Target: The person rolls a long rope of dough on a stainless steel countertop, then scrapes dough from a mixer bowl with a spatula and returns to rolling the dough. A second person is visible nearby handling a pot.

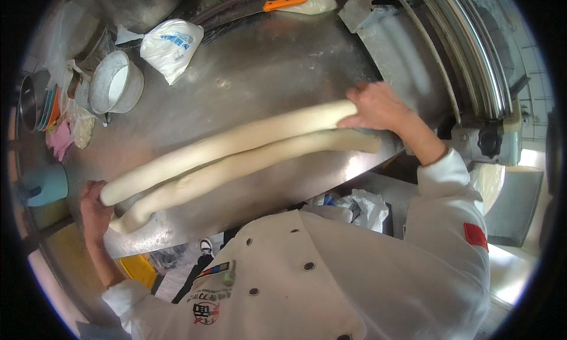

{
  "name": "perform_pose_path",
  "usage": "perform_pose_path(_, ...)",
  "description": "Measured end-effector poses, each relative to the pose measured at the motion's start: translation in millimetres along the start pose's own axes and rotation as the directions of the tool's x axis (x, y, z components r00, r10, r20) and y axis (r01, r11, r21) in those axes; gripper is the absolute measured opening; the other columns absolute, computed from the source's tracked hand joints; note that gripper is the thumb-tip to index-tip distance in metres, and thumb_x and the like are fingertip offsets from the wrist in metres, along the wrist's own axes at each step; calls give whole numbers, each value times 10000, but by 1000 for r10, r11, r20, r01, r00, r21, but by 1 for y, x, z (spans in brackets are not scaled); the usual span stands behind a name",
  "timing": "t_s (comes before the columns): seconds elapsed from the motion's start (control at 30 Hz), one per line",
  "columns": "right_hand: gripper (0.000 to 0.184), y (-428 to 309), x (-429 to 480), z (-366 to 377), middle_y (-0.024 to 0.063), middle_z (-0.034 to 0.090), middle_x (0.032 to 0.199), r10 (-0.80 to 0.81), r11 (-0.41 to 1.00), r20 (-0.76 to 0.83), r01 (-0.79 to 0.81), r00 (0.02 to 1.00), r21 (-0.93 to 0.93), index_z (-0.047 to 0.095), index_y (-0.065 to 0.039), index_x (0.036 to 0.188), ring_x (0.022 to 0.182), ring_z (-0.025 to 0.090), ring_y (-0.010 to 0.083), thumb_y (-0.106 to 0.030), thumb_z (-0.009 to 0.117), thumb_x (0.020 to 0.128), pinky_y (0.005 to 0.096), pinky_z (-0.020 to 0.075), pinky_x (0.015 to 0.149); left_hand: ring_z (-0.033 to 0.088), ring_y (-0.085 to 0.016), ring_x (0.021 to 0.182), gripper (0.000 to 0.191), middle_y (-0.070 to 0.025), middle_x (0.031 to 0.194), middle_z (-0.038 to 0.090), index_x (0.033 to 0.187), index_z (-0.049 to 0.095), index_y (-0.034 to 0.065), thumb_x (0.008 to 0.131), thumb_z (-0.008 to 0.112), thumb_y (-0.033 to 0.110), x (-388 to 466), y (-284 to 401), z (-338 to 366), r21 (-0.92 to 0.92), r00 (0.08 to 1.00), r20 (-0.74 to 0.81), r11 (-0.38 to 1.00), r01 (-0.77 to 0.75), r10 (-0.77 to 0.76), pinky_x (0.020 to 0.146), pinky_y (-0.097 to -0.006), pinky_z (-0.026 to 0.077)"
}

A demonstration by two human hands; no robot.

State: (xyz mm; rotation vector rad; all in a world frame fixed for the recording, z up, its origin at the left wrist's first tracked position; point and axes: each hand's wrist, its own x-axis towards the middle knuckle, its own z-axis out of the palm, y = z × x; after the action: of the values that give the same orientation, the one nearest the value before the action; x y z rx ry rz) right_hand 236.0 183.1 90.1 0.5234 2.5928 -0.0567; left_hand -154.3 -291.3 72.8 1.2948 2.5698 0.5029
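Observation:
Two long rolls of pale dough lie side by side on a stainless steel worktop (283, 74). The far dough roll (230, 143) is thicker and smooth, and each of its ends is held. My left hand (96, 211) grips its left end, close to the tip of the near roll. At the other end, my right hand (376, 106) has its thumb and fingers around the dough. The near dough roll (266, 157) is slimmer and slightly uneven, bending towards me at its left end. A narrow gap shows between the rolls along part of their length.
A round metal pot (133, 89) with white contents and a tied white plastic bag (172, 49) stand at the back left. An orange-handled knife (285, 2) lies at the back. On the right is a machine with metal rollers (480, 52). A turquoise container (51, 185) is far left.

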Motion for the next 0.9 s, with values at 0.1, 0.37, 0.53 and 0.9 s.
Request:
perform_pose_path(0.1, 493, 20, -7, 28, 215, 642, 851, -36, 998, -124, 42, 992, 40, 627, -30, 889, 833, 639, 362, -512, 637, 789, 452, 511, 731, 535, -361, 1045, 409, -193, 1021, 621, 1046, 610, 24, 640, 640, -12, 4, -1, 33, -3, 936, 314, 986, -165, 158, 940, -410, 431)
perform_pose_path(0.37, 618, -19, -63, 122, 189, 591, 1112, 152, 980, -251, -112, 956, 167, 540, -30, 1165, 966, 603, 363, -405, 745, 718, 455, 499, 791, 507, -387, 1099, 627, -209, 1205, 513, 1175, 546, 12, 632, 817, 171, -65, 27, 67, 150, 988, 132, 983, -101, 81, 922, -443, 449)
perform_pose_path(0.53, 674, -33, -48, 157, 198, 586, 1069, 273, 954, -387, -196, 881, 226, 544, -11, 1094, 981, 586, 363, -454, 788, 648, 445, 500, 791, 497, -389, 1078, 724, -195, 1168, 506, 1171, 523, 33, 556, 841, 244, -65, 21, 96, 216, 994, -59, 973, -79, 94, 931, -464, 425)
perform_pose_path(0.9, 674, 7, -45, 82, 188, 664, 912, -57, 998, -394, 40, 917, -52, 602, -28, 1105, 847, 647, 348, -519, 751, 669, 415, 526, 712, 514, -344, 1062, 688, -164, 1115, 540, 1154, 561, 50, 553, 831, 248, -59, 23, 89, 170, 997, -45, 984, -54, 63, 925, -457, 424)
